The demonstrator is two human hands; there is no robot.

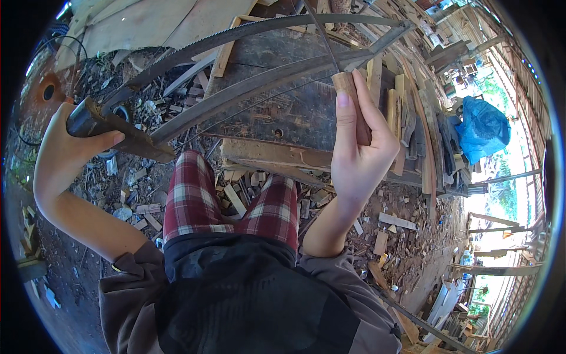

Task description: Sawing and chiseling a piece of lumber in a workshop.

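Dark weathered wooden workbench point(295, 112), upper centre: pale plank point(277, 154) along near edge; bare dirt floor point(407, 248) below, strewn with wood offcuts point(396, 221).

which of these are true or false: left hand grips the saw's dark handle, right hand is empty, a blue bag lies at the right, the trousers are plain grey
The left hand grips the dark handle of the bow saw: true.
The right hand is empty: false, it holds a short wooden peg.
A blue bag lies at the right: true.
The trousers are plain grey: false, they are red and white checked.
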